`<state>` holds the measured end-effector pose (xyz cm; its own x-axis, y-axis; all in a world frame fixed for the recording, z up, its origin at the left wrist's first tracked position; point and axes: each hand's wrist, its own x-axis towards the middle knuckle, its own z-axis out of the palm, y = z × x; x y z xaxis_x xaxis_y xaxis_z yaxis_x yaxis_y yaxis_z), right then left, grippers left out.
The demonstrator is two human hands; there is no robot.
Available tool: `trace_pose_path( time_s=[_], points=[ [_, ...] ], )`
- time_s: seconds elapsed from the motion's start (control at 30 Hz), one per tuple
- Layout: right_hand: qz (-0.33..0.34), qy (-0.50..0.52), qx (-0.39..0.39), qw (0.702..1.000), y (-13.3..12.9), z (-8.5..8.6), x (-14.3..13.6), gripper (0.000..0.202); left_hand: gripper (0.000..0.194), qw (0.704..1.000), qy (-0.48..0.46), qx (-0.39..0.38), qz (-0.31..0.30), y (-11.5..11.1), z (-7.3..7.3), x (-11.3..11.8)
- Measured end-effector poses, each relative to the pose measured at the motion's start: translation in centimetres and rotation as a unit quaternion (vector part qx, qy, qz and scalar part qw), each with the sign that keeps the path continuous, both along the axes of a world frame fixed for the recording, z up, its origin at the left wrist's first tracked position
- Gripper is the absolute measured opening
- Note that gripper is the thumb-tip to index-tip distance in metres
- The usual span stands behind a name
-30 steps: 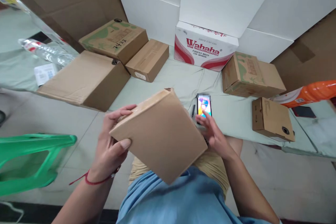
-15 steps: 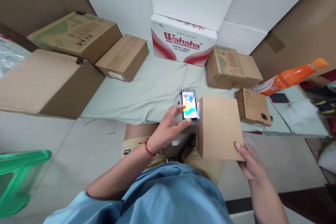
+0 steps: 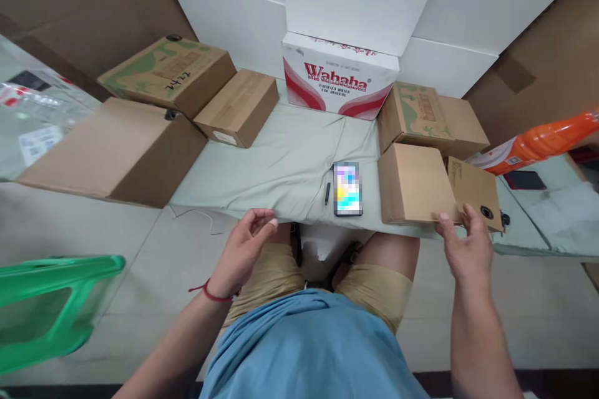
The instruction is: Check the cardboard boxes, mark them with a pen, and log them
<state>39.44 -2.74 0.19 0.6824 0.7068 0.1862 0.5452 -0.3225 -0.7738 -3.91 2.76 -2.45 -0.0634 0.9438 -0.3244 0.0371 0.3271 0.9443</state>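
Note:
My right hand (image 3: 468, 243) is at the near right corner of a plain cardboard box (image 3: 416, 184), its thumb at the front edge and its fingers at the right side. That box rests on the cloth-covered table, beside a smaller cardboard box (image 3: 477, 193) with a round black mark. My left hand (image 3: 246, 249) hovers at the table's front edge, empty, with fingers loosely bent and thumb apart; a red string bracelet circles the wrist. Between the hands lie a phone (image 3: 347, 190) with a lit, blurred screen and a small dark stick-like thing (image 3: 327, 194).
A white Wahaba-style water carton (image 3: 339, 78) stands against the back wall. Several cardboard boxes sit at left, including a large one (image 3: 103, 143). At right are a green-printed box (image 3: 416, 112), an orange bottle (image 3: 547, 143) and a dark phone (image 3: 526, 180). A green stool (image 3: 70, 299) stands lower left.
The plain cardboard box has moved right, from over my lap onto the table, with my right hand. My left hand has drawn away from the phone, to the left. The view has shifted slightly.

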Motion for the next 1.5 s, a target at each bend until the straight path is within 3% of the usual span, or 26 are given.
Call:
trace_pose_path(
  time_s=[0.1,0.2,0.27,0.4,0.5,0.57,0.67,0.73,0.8,0.9,1.03,1.13,1.23,1.3,1.4,1.5],
  points=[
    [-0.062,-0.111,0.077,0.989,-1.3,-0.6,-2.2,0.067,0.055,0.996,0.058,0.059,0.028,2.0,-0.3,-1.8],
    [-0.068,-0.150,0.152,0.975,-2.6,-0.8,-4.2,0.045,0.050,0.979,0.138,0.129,0.080,5.8,0.1,-3.4],
    [-0.072,-0.163,0.164,0.970,-3.3,-0.7,-4.7,0.035,0.051,0.946,0.237,0.186,0.117,9.0,0.9,-4.0],
    [-0.095,-0.179,0.174,0.964,-4.0,0.1,-4.9,0.028,0.073,0.871,0.397,0.278,0.073,16.4,2.8,-4.8],
    [-0.099,-0.187,0.193,0.958,-4.2,0.7,-5.1,0.029,0.102,0.846,0.468,0.253,0.032,21.8,3.8,-5.2],
    [-0.094,-0.187,0.198,0.958,-4.3,0.9,-5.3,0.029,0.115,0.851,0.501,0.157,0.005,24.7,4.1,-5.3],
    [-0.089,-0.177,0.191,0.961,-4.6,0.7,-5.4,0.028,0.108,0.850,0.519,0.084,-0.036,27.1,4.2,-4.9],
    [-0.087,-0.157,0.197,0.964,-4.9,0.2,-5.4,0.028,0.101,0.842,0.533,0.068,-0.046,27.3,4.1,-4.5],
    [-0.084,-0.118,0.206,0.968,-5.1,-0.2,-5.4,0.028,0.101,0.836,0.542,0.070,-0.041,26.4,3.8,-4.0],
    [-0.072,-0.057,0.198,0.976,-5.3,-0.6,-6.4,0.030,0.099,0.832,0.543,0.102,-0.043,23.0,3.2,-3.7],
    [-0.003,-0.021,0.187,0.982,-5.3,-0.3,-9.6,0.025,0.095,0.825,0.528,0.186,-0.081,15.9,2.2,-3.3],
    [0.119,0.039,0.132,0.983,-4.9,-0.2,-13.0,0.017,0.085,0.822,0.539,0.184,-0.010,9.4,1.4,-2.8],
    [0.292,0.125,0.047,0.947,-3.4,-0.5,-16.8,0.016,0.086,0.828,0.529,0.187,-0.025,3.3,0.6,-3.1],
    [0.372,0.173,0.007,0.912,-1.8,-1.0,-19.3,0.024,0.079,0.840,0.489,0.234,-0.022,0.2,-0.1,-3.7],
    [0.409,0.234,-0.042,0.881,1.1,-2.2,-22.7,0.054,0.066,0.858,0.434,0.275,0.010,-2.5,-1.1,-4.9],
    [0.397,0.329,-0.095,0.851,3.3,-3.3,-25.5,0.086,0.067,0.868,0.423,0.257,0.041,-3.6,-2.0,-5.2]
  ],
)
